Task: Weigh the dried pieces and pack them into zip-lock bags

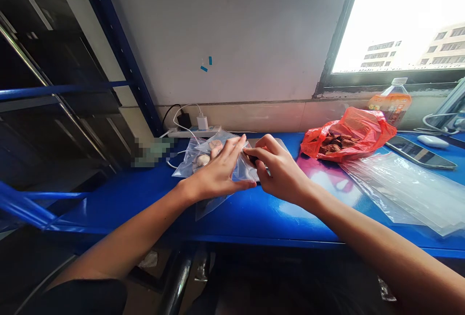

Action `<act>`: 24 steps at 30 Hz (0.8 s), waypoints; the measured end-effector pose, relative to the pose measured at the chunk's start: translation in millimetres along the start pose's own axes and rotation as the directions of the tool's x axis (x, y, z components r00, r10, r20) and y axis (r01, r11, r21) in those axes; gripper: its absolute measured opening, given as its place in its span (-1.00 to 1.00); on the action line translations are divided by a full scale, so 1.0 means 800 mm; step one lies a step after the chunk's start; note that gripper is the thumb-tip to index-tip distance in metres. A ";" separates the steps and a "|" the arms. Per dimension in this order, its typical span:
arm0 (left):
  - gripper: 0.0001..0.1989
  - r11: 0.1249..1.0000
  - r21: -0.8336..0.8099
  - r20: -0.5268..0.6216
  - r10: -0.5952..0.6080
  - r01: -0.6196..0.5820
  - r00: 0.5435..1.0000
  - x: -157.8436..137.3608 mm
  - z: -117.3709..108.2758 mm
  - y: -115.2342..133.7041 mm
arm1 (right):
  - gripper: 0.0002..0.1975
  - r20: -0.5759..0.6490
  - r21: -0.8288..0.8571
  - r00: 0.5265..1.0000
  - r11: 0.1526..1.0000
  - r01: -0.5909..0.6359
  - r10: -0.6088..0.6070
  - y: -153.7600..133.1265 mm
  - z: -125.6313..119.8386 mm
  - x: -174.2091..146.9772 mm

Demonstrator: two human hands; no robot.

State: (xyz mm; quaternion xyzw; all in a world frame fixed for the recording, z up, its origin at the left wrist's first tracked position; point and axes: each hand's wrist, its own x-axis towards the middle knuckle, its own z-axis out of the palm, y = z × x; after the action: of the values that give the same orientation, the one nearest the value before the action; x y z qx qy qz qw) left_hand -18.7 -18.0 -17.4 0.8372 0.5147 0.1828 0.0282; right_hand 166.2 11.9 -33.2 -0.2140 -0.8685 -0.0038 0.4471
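My left hand (218,172) lies flat, fingers together, pressing on a clear zip bag (203,155) that rests on the blue shelf (145,198). Pale and brown pieces show inside the bag. My right hand (278,167) pinches the bag's right edge between thumb and fingers, touching the left fingertips. More clear bag plastic sticks out below my left palm.
A red plastic bag (348,133) of brown pieces lies open to the right. A stack of empty clear bags (403,189), a phone (417,152) and an orange drink bottle (392,102) sit further right. A white power strip with chargers (198,128) lies against the wall.
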 end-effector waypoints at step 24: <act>0.02 0.998 0.030 -0.007 0.050 -0.050 0.999 -0.001 -0.002 0.001 | -0.82 0.114 0.263 0.986 0.954 -0.146 0.120 0.005 -0.007 0.005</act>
State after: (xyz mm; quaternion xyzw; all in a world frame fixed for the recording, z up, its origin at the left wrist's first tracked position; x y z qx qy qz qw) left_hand -18.9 -19.0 -15.5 0.8494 0.4964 0.1788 0.0091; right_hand 170.2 16.2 -27.7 -0.2091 -0.8649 0.1552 0.4290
